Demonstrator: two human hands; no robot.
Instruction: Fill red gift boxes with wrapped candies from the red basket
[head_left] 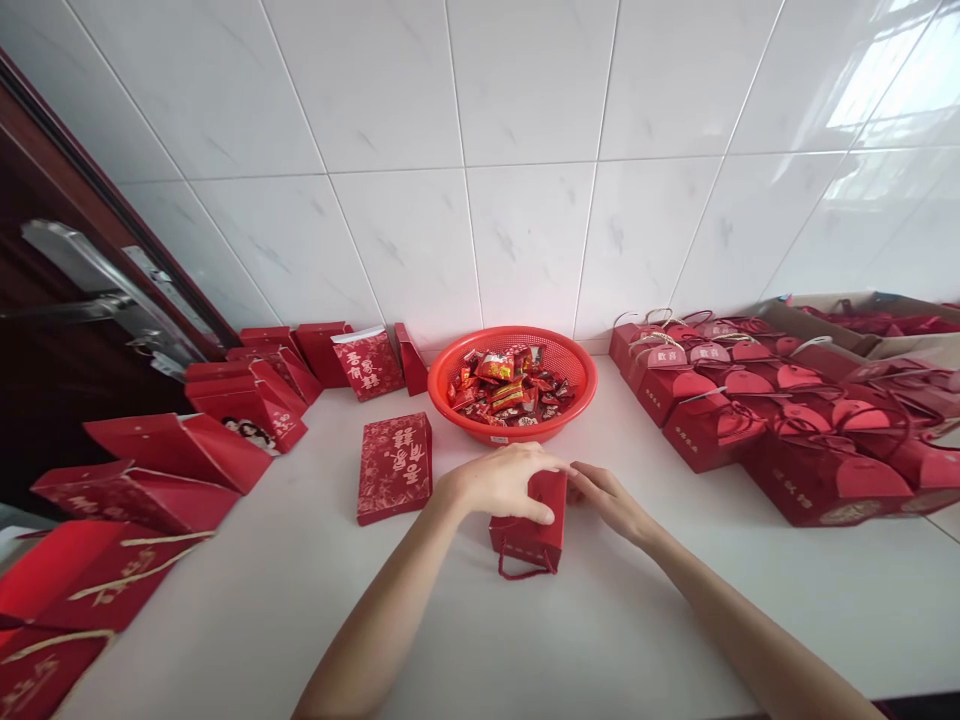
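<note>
A small red box (529, 538) with a dark red cord handle hanging at its near side is on the white table, in front of the basket. My left hand (506, 483) lies over the top and left side of the box, thumb and fingers around it. On the box's far right side, my right hand (606, 497) touches it near the corner; its fingertips are partly hidden. Just beyond, a red plastic basket (512, 434) holds wrapped candies (510, 392). To the left lies a flat red patterned box (394, 468).
Red boxes and bags (247, 415) stand along the left side. Rows of closed red boxes with cords (825, 450) fill the right side, beside a cardboard box (795, 322). A tiled wall (405, 240) rises behind; a door handle (90, 308) is at far left.
</note>
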